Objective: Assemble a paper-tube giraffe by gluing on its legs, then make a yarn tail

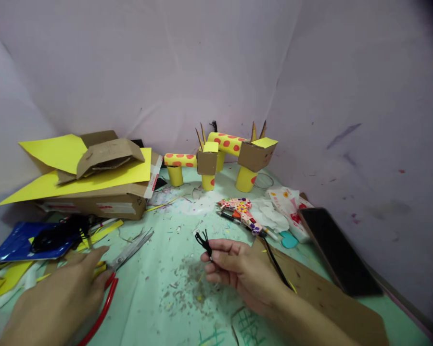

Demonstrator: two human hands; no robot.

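Observation:
A small tassel of black yarn [204,241] is pinched between the thumb and fingers of my right hand [234,269], its loose strands pointing up and left. On the left, my left hand [57,298] is slightly blurred, thumb and index finger apart. It hovers at scissors [130,252] with red handles, which point toward the back; the hand hides part of the handles, and whether it touches them I cannot tell. A black yarn bundle [59,234] lies just beyond that hand on a blue packet [16,240].
Two spotted yellow paper-and-cardboard animals [209,163] [256,156] stand at the back. Cardboard and yellow sheets [119,175] are piled on a box at left. At right lie a patterned glue gun [240,211], a pen [231,217], a cardboard piece [324,293] and a phone [337,250].

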